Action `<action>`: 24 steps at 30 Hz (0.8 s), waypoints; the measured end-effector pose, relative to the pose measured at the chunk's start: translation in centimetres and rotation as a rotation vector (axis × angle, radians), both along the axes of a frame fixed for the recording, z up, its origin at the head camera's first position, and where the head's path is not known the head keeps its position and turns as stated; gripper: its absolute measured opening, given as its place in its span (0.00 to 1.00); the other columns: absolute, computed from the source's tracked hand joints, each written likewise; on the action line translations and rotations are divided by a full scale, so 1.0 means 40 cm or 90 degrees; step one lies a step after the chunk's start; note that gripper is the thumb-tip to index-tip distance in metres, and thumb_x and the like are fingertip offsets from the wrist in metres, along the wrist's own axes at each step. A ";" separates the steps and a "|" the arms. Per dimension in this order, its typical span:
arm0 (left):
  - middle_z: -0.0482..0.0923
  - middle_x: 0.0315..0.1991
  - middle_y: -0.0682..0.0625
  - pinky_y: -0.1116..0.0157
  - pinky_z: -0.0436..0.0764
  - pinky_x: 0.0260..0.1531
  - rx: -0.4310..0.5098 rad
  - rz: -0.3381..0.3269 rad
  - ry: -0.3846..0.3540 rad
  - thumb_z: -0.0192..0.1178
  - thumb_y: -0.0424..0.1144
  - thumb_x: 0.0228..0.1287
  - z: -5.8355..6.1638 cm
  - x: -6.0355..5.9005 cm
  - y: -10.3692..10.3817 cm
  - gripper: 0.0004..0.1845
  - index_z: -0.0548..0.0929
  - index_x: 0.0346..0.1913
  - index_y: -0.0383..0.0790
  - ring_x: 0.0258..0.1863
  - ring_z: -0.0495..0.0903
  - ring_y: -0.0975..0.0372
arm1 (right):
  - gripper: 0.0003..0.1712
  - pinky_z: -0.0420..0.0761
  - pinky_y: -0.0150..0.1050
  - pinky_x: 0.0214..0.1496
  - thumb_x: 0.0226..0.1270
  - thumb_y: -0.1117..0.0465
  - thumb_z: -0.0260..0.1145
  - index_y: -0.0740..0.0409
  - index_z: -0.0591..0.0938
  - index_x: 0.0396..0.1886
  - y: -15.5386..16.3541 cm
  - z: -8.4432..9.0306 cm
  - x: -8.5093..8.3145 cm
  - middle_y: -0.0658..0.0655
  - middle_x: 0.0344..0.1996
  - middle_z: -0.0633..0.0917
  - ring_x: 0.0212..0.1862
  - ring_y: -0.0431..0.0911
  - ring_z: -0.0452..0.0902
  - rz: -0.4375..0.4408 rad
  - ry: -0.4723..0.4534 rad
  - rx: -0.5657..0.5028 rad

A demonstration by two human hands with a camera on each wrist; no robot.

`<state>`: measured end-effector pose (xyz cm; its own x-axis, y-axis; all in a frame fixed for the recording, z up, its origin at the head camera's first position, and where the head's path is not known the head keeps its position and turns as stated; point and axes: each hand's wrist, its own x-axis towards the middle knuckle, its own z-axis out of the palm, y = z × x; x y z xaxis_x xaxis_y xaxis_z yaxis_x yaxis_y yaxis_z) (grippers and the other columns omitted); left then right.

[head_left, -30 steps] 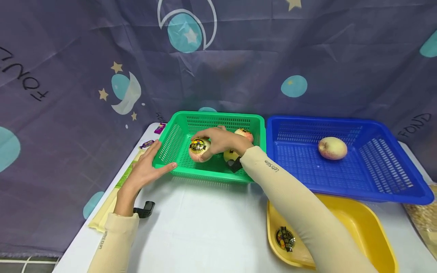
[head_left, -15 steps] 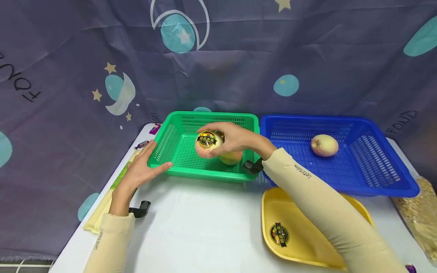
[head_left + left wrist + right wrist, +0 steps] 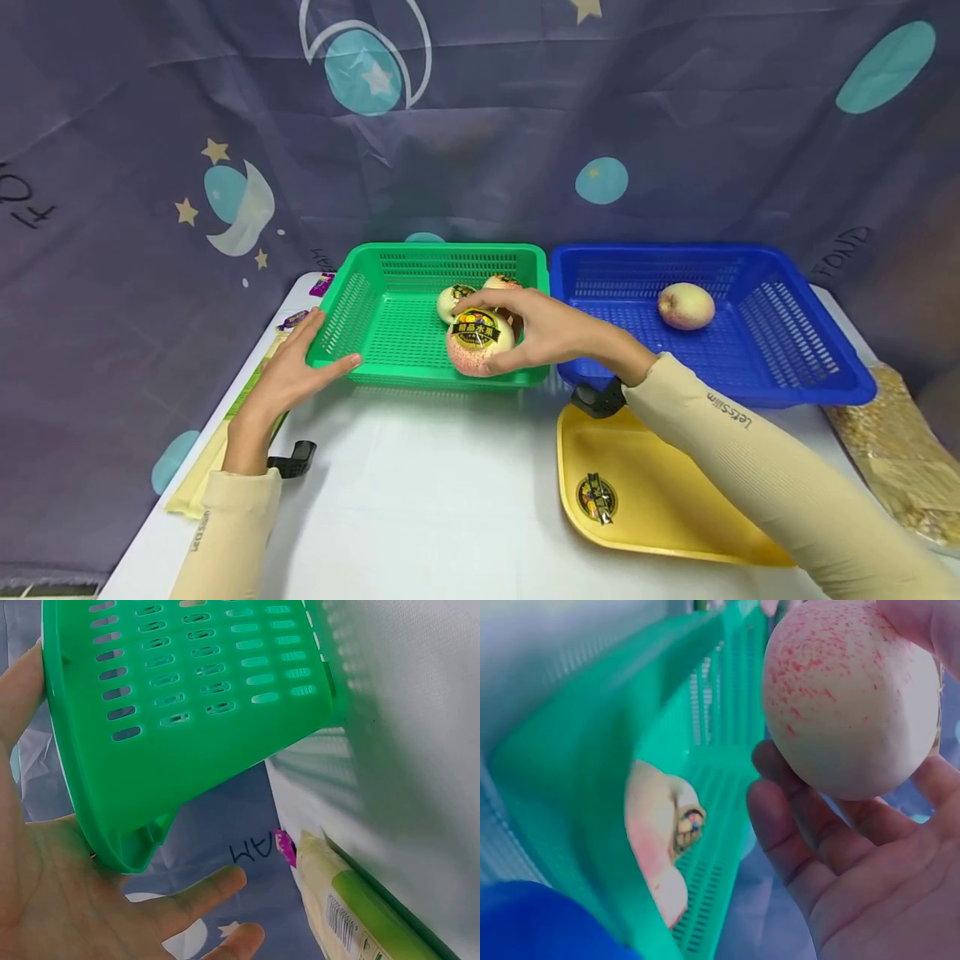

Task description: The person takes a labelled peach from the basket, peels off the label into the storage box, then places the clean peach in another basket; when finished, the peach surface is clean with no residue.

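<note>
My right hand (image 3: 546, 329) grips a pale, red-speckled peach (image 3: 480, 343) with a black and gold label, holding it over the front right of the green basket (image 3: 390, 371). Behind it in that basket lie more labelled peaches (image 3: 454, 303), partly hidden; the right wrist view also shows peaches (image 3: 656, 825) there. At the basket's front left corner my left hand (image 3: 285, 375) touches the rim with spread, fairly straight fingers. In the left wrist view the corner sits between thumb and fingers of the left hand (image 3: 82, 900).
A blue basket (image 3: 795, 392) with one unlabelled peach (image 3: 686, 306) stands right of the green one. In front is a yellow tray (image 3: 667, 546) with a loose round label (image 3: 597, 498). Wrapped candies (image 3: 294, 319) and a long packet (image 3: 197, 479) lie left; a grain bag (image 3: 900, 454), right.
My right hand has lifted the peach from inside the green basket toward its front right rim. The left hand keeps its place at the corner. The whole view has shifted slightly.
</note>
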<state>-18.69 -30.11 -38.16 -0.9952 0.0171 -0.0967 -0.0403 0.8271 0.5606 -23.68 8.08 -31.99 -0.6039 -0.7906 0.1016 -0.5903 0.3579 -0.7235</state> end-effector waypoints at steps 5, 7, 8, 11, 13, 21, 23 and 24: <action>0.33 0.85 0.50 0.29 0.51 0.71 0.002 -0.007 0.001 0.62 0.71 0.61 0.000 0.002 -0.002 0.60 0.39 0.84 0.51 0.83 0.40 0.41 | 0.39 0.84 0.38 0.44 0.54 0.58 0.77 0.41 0.76 0.68 0.015 -0.005 0.047 0.46 0.56 0.83 0.47 0.43 0.79 0.017 -0.015 -0.001; 0.33 0.85 0.50 0.29 0.51 0.71 0.000 -0.008 -0.001 0.62 0.71 0.61 0.002 0.002 0.000 0.60 0.39 0.83 0.51 0.83 0.40 0.41 | 0.39 0.83 0.37 0.45 0.55 0.56 0.78 0.40 0.76 0.68 0.021 -0.007 0.066 0.45 0.58 0.82 0.48 0.42 0.79 0.022 -0.021 0.004; 0.33 0.85 0.50 0.30 0.51 0.72 -0.001 -0.009 0.001 0.62 0.71 0.61 0.002 0.002 0.000 0.60 0.39 0.83 0.50 0.83 0.39 0.41 | 0.39 0.83 0.38 0.45 0.55 0.56 0.78 0.39 0.76 0.68 0.023 -0.008 0.075 0.44 0.60 0.82 0.49 0.42 0.78 0.026 -0.022 0.008; 0.34 0.85 0.49 0.30 0.50 0.72 -0.001 -0.011 0.005 0.62 0.71 0.62 0.004 0.002 0.000 0.60 0.39 0.83 0.49 0.83 0.39 0.41 | 0.40 0.83 0.38 0.44 0.54 0.53 0.79 0.39 0.76 0.68 0.024 -0.010 0.103 0.43 0.59 0.82 0.47 0.40 0.78 0.041 -0.019 0.016; 0.34 0.85 0.49 0.31 0.50 0.73 0.001 -0.012 0.010 0.62 0.70 0.62 0.004 0.002 -0.001 0.59 0.40 0.83 0.49 0.83 0.39 0.41 | 0.40 0.83 0.39 0.43 0.53 0.54 0.80 0.41 0.77 0.68 0.020 -0.014 0.120 0.43 0.59 0.83 0.46 0.39 0.79 0.063 -0.021 0.019; 0.33 0.85 0.50 0.31 0.50 0.73 0.011 -0.009 0.014 0.62 0.70 0.62 0.001 -0.001 -0.004 0.59 0.40 0.83 0.51 0.83 0.39 0.41 | 0.37 0.82 0.32 0.46 0.52 0.55 0.81 0.48 0.79 0.64 -0.009 -0.074 0.157 0.43 0.51 0.85 0.46 0.35 0.78 0.157 -0.010 0.068; 0.33 0.85 0.50 0.31 0.50 0.73 0.012 -0.008 0.014 0.62 0.70 0.62 -0.001 -0.001 -0.003 0.59 0.40 0.83 0.51 0.83 0.39 0.42 | 0.37 0.80 0.31 0.50 0.53 0.54 0.81 0.49 0.79 0.64 -0.012 -0.096 0.161 0.44 0.52 0.85 0.47 0.35 0.78 0.157 0.004 0.103; 0.33 0.85 0.50 0.31 0.50 0.73 0.013 -0.008 0.013 0.62 0.70 0.62 -0.003 -0.001 -0.003 0.59 0.40 0.83 0.51 0.83 0.39 0.42 | 0.38 0.79 0.31 0.52 0.52 0.54 0.81 0.49 0.79 0.65 -0.013 -0.106 0.164 0.44 0.53 0.85 0.48 0.35 0.78 0.155 0.010 0.123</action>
<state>-18.74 -30.24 -38.28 -0.9966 0.0321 -0.0759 -0.0177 0.8159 0.5779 -17.13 7.56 -36.23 -0.3936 -0.9175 -0.0575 -0.6863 0.3349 -0.6457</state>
